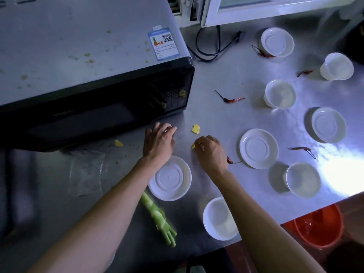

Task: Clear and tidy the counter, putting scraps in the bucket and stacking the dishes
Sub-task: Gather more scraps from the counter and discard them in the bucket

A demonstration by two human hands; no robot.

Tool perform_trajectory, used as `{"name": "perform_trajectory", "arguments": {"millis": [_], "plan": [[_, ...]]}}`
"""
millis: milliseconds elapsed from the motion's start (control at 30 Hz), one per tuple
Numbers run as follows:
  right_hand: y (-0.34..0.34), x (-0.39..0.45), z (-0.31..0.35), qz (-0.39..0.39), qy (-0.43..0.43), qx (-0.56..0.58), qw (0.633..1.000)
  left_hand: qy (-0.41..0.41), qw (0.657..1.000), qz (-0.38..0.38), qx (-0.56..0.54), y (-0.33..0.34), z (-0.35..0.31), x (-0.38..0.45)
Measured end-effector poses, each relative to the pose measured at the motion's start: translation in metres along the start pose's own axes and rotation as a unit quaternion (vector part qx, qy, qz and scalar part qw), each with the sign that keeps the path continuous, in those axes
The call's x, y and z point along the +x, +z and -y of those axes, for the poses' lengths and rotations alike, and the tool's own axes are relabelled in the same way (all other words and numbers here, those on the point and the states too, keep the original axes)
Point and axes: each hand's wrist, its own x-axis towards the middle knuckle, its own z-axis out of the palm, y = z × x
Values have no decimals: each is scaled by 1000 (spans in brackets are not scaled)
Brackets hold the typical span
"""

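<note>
My right hand (pixel 210 152) pinches a small yellow scrap (pixel 193 146) on the steel counter (pixel 226 75). A larger yellow scrap (pixel 195 129) lies just beyond it, and another yellow scrap (pixel 118 143) sits by the microwave's base. My left hand (pixel 158 140) hovers with loosely curled fingers in front of the microwave, and I cannot tell whether it holds anything. Several white bowls and saucers are spread around, the nearest a saucer (pixel 170 178) under my left wrist and a bowl (pixel 219 218). The orange bucket (pixel 319 225) stands below the counter's right edge. Dried red chillies (pixel 235 99) are scattered about.
A black microwave (pixel 88 79) fills the left, its top speckled with crumbs. A green stalk (pixel 159 219) lies near the front edge, a clear plastic bag (pixel 86 172) to its left. A black cable (pixel 208 46) loops at the back by a window frame.
</note>
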Motion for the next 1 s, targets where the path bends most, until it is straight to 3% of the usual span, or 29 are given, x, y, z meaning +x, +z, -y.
{"name": "perform_trajectory", "arguments": {"millis": [367,1000], "plan": [[11,-1,-7,-9,-4,-1,1000,-20,1000,11,19,2,-2,7],[30,6,2,-1,-54,-69,996,-9,998,-29,-56,-12,0,-18]]}}
